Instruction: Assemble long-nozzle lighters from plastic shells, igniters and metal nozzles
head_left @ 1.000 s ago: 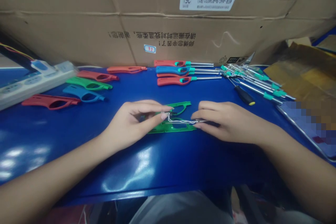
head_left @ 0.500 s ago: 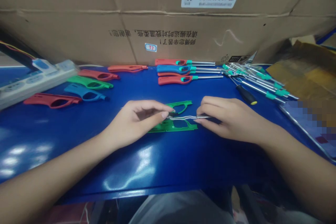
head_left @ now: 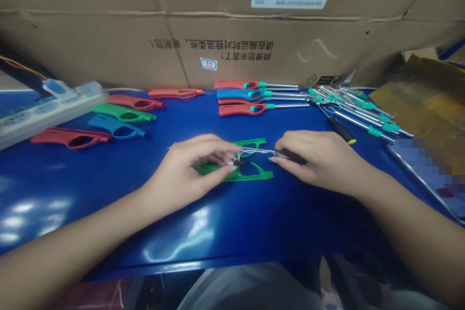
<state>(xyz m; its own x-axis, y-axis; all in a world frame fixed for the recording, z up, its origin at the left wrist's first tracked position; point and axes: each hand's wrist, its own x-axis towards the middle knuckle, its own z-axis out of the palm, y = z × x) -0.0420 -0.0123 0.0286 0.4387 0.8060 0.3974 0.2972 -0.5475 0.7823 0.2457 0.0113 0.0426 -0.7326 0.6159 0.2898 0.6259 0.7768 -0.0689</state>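
Observation:
In the middle of the table my left hand (head_left: 198, 167) pinches a small black-and-white lighter part (head_left: 237, 162) between thumb and fingers. Thin pale wires (head_left: 250, 153) run from it, beside a thin metal strip, across to my right hand (head_left: 316, 160). That hand is closed on a dark elongated piece (head_left: 293, 156); its exact kind is unclear. Beneath the hands lie two green lighter handle halves: the nearer half (head_left: 259, 175) shows its trigger opening, and the farther half (head_left: 258, 143) is partly covered by my left fingers.
Assembled lighters (head_left: 238, 110) lie at the back, near a cardboard box (head_left: 119, 58). Metal lighter tubes with teal ends (head_left: 363, 111) and a black-handled screwdriver (head_left: 340, 130) are at right. Coloured handle shells (head_left: 118, 127) and a white power strip (head_left: 51, 111) are at left.
The wires and metal strip have risen slightly and shifted between the hands. My left fingers have spread a little around the small part; more of the dark piece shows in my right hand.

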